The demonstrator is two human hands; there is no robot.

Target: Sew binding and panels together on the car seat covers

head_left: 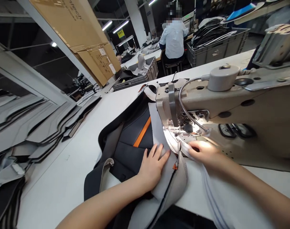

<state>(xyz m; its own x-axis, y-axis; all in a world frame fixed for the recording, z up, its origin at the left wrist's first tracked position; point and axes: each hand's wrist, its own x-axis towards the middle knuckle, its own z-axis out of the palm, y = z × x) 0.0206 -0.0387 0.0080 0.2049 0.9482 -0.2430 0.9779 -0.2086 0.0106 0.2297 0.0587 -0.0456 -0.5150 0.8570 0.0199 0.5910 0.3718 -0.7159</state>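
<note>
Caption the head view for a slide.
At a sewing machine, the left hand rests on a dark, orange-striped cover; the right hand pinches a white strip.

Lit tube lights hang near a pale column and yellow sign.

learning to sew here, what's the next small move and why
I'd probably ease the black and grey fabric slightly toward the lit needle area of the sewing machine, because the left hand lies spread on the fabric and the right hand pinches a white strip close by.
</note>
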